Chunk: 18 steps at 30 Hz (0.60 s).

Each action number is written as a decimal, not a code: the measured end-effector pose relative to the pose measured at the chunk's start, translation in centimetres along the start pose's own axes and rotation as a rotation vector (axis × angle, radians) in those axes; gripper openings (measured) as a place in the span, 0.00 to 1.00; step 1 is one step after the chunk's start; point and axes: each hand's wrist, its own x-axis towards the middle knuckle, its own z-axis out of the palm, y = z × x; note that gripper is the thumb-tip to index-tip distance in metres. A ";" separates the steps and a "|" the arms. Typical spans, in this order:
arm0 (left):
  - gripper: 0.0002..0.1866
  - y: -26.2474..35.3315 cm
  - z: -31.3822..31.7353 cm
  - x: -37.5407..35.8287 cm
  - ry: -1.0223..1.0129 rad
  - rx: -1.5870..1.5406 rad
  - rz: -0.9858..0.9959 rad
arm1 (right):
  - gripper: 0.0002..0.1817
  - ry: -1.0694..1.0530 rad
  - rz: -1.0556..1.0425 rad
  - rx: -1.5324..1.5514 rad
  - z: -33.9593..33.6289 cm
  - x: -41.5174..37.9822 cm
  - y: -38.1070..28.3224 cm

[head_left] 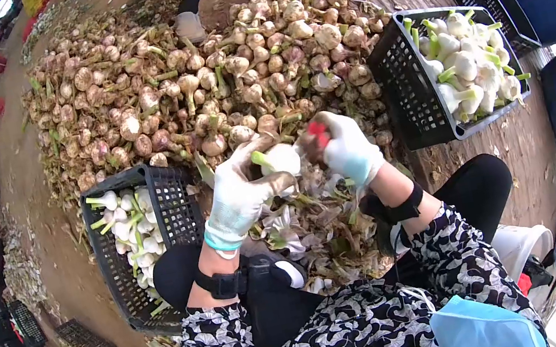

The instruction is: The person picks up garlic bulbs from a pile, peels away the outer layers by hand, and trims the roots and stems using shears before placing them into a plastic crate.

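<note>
On the floor [41, 215] lies one garlic heap [153, 95]; left hand [238, 189] clasps one bulb [284, 160], right hand [349, 152] one red object [319, 135].

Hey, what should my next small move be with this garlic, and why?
Probably lower the garlic bulb from your left hand into the black crate on the right: it already looks white, with a short green stem, like the bulbs piled there.

Room to pass lies above the peelings [332, 227], bounded by the garlic heap [218, 87], left crate [176, 210] and right crate [413, 97].
</note>
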 end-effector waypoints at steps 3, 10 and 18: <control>0.32 0.2 0.1 0.1 0.032 -0.123 0.013 | 0.10 -0.072 0.205 0.410 -0.8 -0.4 -1.3; 0.33 1.6 1.3 0.3 0.083 0.058 0.123 | 0.26 0.112 0.028 0.262 2.9 -1.9 -2.0; 0.35 -1.0 0.2 0.8 0.168 0.207 0.280 | 0.18 0.089 -0.021 0.030 2.0 -2.3 -3.7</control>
